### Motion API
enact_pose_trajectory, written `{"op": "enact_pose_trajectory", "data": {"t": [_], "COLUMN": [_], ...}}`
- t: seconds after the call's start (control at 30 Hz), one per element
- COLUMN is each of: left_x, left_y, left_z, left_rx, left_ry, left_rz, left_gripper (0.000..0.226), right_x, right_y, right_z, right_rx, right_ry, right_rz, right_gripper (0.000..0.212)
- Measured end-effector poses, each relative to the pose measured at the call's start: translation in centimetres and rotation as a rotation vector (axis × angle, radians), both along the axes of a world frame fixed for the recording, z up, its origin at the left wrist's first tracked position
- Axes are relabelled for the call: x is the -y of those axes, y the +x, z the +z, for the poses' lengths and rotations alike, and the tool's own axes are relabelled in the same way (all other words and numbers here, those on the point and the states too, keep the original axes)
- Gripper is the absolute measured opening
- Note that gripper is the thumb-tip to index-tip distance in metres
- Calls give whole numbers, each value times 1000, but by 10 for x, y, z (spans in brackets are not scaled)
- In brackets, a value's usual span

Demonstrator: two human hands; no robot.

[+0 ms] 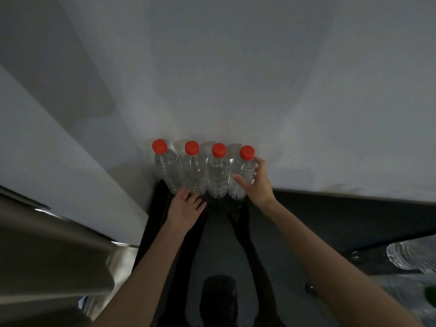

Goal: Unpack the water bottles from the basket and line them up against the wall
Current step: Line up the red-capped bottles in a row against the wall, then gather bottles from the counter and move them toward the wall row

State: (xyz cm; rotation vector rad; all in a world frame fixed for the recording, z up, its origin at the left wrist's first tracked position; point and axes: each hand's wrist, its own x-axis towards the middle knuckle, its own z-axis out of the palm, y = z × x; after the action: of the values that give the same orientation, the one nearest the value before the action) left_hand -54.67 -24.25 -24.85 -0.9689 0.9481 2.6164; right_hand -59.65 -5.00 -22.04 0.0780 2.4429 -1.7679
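Observation:
Several clear water bottles with red caps stand side by side on a dark glossy floor, against a white wall (236, 79). My right hand (256, 185) grips the rightmost bottle (243, 171), thumb on its front and fingers round its right side. My left hand (186, 207) lies low at the foot of the two bottles on the left (169, 168), fingertips touching their bases, fingers fairly straight. More clear bottles (410, 256) show blurred at the right edge; no basket is recognisable.
A white panel (59, 142) runs along the left, meeting the wall beside the leftmost bottle. A grey metallic surface (47, 256) fills the lower left. The dark floor (330, 220) stretches right along the wall's base. A green spot (430, 296) sits at the right edge.

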Motion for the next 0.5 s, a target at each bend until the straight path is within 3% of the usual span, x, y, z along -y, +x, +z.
{"op": "enact_pose_trajectory", "data": {"t": [0.13, 0.23, 0.4, 0.5], "left_x": [-2, -7, -25, -43], "left_y": [28, 65, 121, 142], "left_z": [15, 43, 90, 109], "left_rx": [-38, -108, -383, -571], "left_ry": [-155, -331, -815, -1120], "left_rz": [-24, -142, -268, -350], "left_gripper": [50, 48, 31, 31], "right_x": [-16, -31, -60, -85], "right_y": [21, 55, 133, 180], "right_z": [29, 55, 103, 123], "right_rx": [62, -1, -208, -330], "right_ry": [10, 109, 221, 398], "right_rz": [22, 16, 37, 35], "right_gripper": [67, 58, 41, 38]}}
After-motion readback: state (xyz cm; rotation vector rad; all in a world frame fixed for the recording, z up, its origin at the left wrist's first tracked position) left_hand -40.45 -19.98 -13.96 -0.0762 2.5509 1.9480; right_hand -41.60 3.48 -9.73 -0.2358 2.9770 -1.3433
